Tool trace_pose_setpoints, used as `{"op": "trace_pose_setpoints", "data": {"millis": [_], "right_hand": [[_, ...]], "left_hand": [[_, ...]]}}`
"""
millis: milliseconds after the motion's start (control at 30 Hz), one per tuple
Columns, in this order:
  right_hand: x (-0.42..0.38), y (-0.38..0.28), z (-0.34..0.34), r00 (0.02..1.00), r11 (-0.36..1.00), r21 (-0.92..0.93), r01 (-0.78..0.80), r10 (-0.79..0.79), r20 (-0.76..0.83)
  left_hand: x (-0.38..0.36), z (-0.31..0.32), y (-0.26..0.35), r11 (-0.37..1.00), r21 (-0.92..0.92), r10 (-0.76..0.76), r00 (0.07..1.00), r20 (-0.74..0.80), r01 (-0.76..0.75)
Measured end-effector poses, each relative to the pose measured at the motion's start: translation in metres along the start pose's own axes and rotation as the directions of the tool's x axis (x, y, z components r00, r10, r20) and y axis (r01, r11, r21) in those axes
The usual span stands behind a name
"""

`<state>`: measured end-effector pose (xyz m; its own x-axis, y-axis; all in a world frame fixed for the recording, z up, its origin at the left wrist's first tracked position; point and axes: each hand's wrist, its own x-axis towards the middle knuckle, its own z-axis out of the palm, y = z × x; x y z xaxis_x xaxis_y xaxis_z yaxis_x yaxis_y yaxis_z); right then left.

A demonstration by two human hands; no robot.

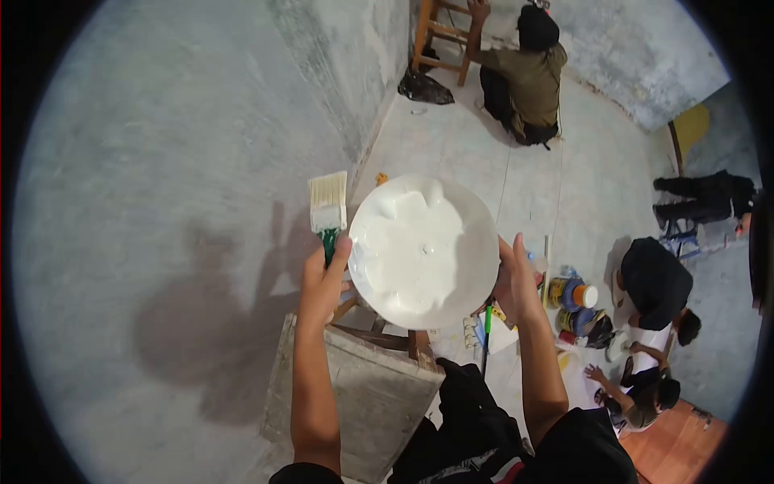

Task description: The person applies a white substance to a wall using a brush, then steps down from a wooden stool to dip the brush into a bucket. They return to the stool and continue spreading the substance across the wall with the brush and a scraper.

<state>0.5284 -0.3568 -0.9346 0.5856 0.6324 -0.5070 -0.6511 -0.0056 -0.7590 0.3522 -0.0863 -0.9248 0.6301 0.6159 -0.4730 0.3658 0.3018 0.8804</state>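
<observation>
At the centre of the frame a white bowl (423, 250), filled with white paint, sits between both hands. The right hand (516, 282) has its grip clamped on the bowl's right rim. The left hand (324, 278) has its grip closed around the green handle of a paintbrush (328, 211) and touches the left rim. The load looks fairly heavy and sloshy, and wet paint would make the rim slippery, so the bowl is best held level by opposite edges. Below stands a wooden stool (355, 395).
</observation>
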Motion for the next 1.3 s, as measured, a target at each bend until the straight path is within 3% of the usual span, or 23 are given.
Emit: {"op": "trace_pose_setpoints", "data": {"millis": [133, 200, 467, 567, 633, 667, 733, 767, 867, 967, 1067, 1100, 1133, 1167, 1200, 1267, 1300], "right_hand": [[-0.082, -0.006, 0.036, 0.991, 0.993, -0.108, -0.044, 0.057, 0.125], [-0.103, 0.015, 0.046, 0.978, 0.99, -0.111, -0.083, 0.102, 0.181], [-0.171, 0.129, 0.114, 0.899, 0.949, -0.238, -0.205, 0.279, 0.338], [-0.17, 0.165, 0.133, 0.828, 0.911, -0.326, -0.252, 0.378, 0.413], [-0.183, 0.191, 0.149, 0.808, 0.888, -0.388, -0.247, 0.41, 0.422], [-0.192, 0.202, 0.159, 0.8, 0.87, -0.426, -0.247, 0.431, 0.418], [-0.21, 0.225, 0.173, 0.795, 0.852, -0.473, -0.226, 0.442, 0.416], [-0.213, 0.236, 0.178, 0.788, 0.846, -0.47, -0.251, 0.461, 0.408], [-0.226, 0.272, 0.178, 0.802, 0.856, -0.447, -0.262, 0.45, 0.392], [-0.228, 0.298, 0.168, 0.835, 0.885, -0.405, -0.232, 0.394, 0.383], [-0.238, 0.307, 0.159, 0.874, 0.929, -0.296, -0.223, 0.325, 0.361], [-0.244, 0.31, 0.157, 0.954, 0.872, -0.477, 0.107, 0.045, 0.297], [-0.251, 0.313, 0.156, 0.924, 0.667, -0.641, 0.38, -0.252, 0.286], [-0.257, 0.317, 0.156, 0.791, 0.351, -0.761, 0.545, -0.516, 0.328], [-0.275, 0.312, 0.163, 0.787, 0.354, -0.759, 0.546, -0.526, 0.321], [-0.344, 0.287, 0.194, 0.693, 0.22, -0.682, 0.697, -0.451, 0.563], [-0.369, 0.291, 0.207, 0.775, 0.416, -0.654, 0.632, -0.314, 0.549]], "left_hand": [[-0.118, -0.039, 0.012, 0.996, -0.016, 0.091, 0.994, -0.053, -0.091], [-0.163, -0.053, -0.01, 0.987, -0.061, 0.139, 0.974, -0.177, -0.151], [-0.342, -0.124, -0.105, 0.96, -0.229, 0.026, 0.865, -0.501, -0.161], [-0.373, -0.142, -0.146, 0.941, -0.318, -0.115, 0.774, -0.622, -0.116], [-0.393, -0.164, -0.202, 0.95, -0.209, 0.03, 0.736, -0.677, -0.231], [-0.403, -0.175, -0.217, 0.945, -0.215, 0.031, 0.723, -0.69, -0.247], [-0.427, -0.19, -0.245, 0.952, -0.294, -0.141, 0.725, -0.674, -0.089], [-0.434, -0.194, -0.254, 0.947, -0.306, -0.145, 0.723, -0.676, -0.095], [-0.445, -0.202, -0.261, 0.937, -0.308, -0.097, 0.72, -0.687, -0.167], [-0.442, -0.21, -0.29, 0.973, -0.121, 0.052, 0.698, -0.714, -0.197], [-0.45, -0.211, -0.29, 0.948, -0.247, -0.007, 0.765, -0.644, -0.199], [-0.454, -0.208, -0.288, 0.949, -0.24, 0.005, 0.767, -0.641, -0.207], [-0.459, -0.205, -0.284, 0.95, -0.132, 0.106, 0.688, -0.718, -0.283], [-0.465, -0.204, -0.281, 0.938, -0.016, 0.207, 0.596, -0.776, -0.347], [-0.474, -0.204, -0.276, 0.935, -0.009, 0.219, 0.599, -0.77, -0.354], [-0.489, -0.203, -0.273, 0.925, 0.047, 0.292, 0.624, -0.725, -0.378], [-0.494, -0.198, -0.272, 0.934, 0.037, 0.285, 0.681, -0.675, -0.355]]}}
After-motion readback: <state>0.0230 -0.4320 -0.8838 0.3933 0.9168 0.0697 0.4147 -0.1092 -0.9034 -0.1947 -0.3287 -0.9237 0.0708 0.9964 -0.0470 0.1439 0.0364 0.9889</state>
